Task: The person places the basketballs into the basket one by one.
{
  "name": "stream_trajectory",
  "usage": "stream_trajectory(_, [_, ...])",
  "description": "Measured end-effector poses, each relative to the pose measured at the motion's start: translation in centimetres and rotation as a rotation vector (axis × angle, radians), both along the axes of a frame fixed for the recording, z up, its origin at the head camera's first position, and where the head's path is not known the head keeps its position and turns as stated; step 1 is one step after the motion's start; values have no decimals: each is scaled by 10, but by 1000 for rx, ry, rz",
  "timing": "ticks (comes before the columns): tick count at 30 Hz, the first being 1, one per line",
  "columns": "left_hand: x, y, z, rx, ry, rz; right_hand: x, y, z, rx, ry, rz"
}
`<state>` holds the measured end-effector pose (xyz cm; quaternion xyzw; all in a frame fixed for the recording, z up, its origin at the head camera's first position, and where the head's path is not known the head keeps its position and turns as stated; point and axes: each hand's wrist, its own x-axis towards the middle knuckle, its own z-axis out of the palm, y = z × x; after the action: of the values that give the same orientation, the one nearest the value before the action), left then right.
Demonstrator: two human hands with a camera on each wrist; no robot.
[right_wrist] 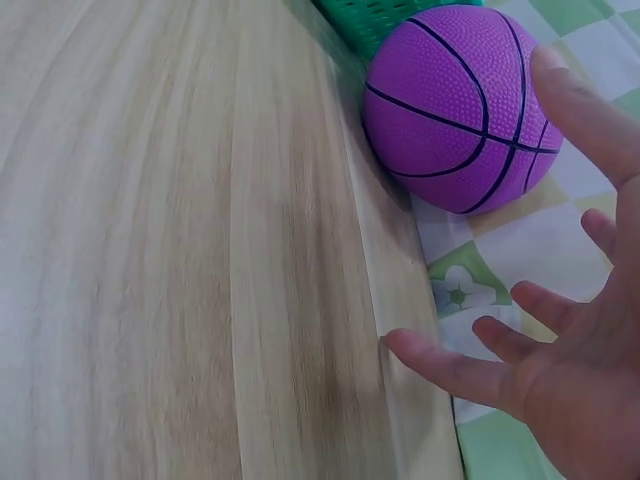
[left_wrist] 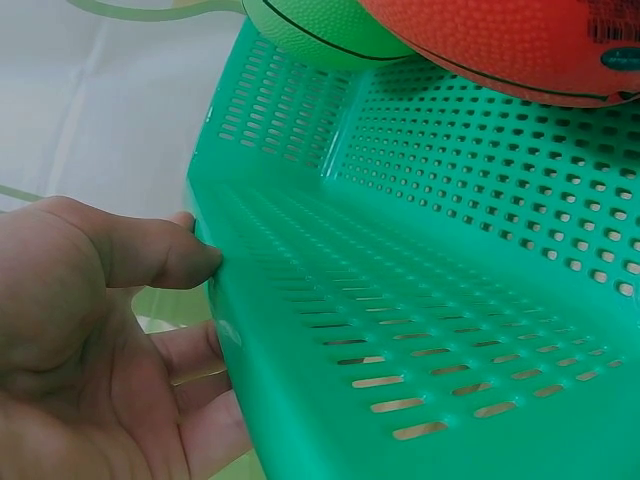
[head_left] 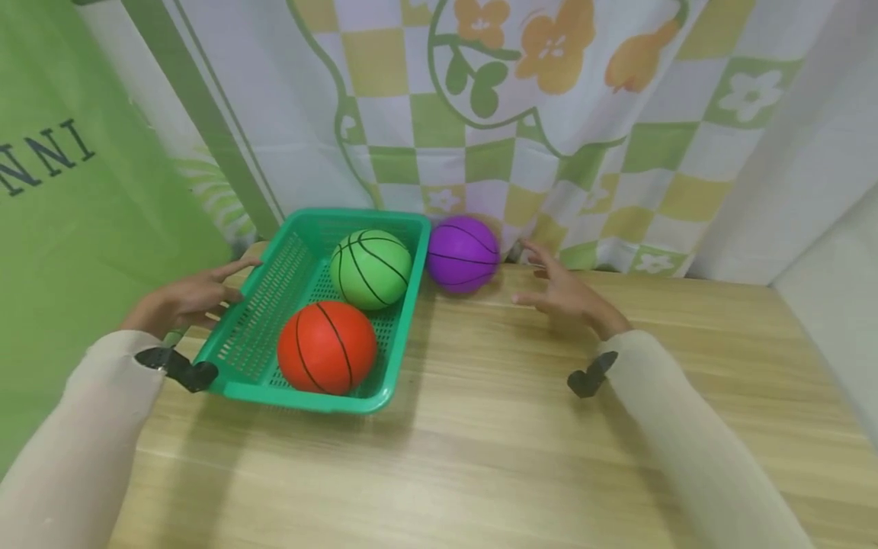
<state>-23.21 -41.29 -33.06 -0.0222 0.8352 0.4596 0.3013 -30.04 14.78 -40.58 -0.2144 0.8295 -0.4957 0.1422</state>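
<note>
A green perforated plastic basket stands on the table, holding a small green basketball at its back and a red one in front. My left hand is at the basket's left side; in the left wrist view, the thumb meets the rim's edge while the other fingers lie along the outer side. A purple basketball sits outside, close by the basket's back right corner. To its right, with a gap between, my right hand is spread and holds nothing.
A patterned curtain hangs behind the table's back edge, right beside the purple ball. Green fabric with dark letters hangs at the left. The wooden table extends in front and to the right, toward a white wall.
</note>
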Motion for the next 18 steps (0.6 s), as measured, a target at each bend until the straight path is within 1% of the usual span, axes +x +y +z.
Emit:
stream_trajectory(3, [0,0,-1,3,-2,11,-4,-3,-2,-63,-45,-6])
stream_trajectory(9, [0,0,-1,-2,5,17,-11,-14,-4,-160,-78,-30])
stream_trajectory(13, [-1,1,-1,-5,5,17,-16,-22,-6,-217,-87,-38])
stream_trajectory(18, [0,0,-2,-6,2,18,-20,-33,-9,-242,-74,-27])
